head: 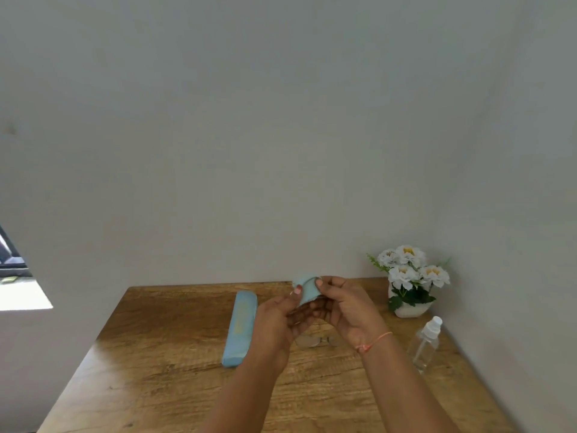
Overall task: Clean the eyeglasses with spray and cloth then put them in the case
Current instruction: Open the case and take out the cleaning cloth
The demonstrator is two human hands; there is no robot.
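While both hands hover over the wooden table (pixel 156 354) in the lower middle of the frame, the left hand (pixel 278 320) and right hand (pixel 346 304) each pinch the small light blue cloth (pixel 307 290) between thumb and fingertips, the other fingers curled underneath. The eyeglasses (pixel 315 341) lie on the table right below the hands. The blue case (pixel 240 328) lies just left of them, the clear spray bottle (pixel 426 345) stands at right, and white flowers (pixel 409 270) sit above it.
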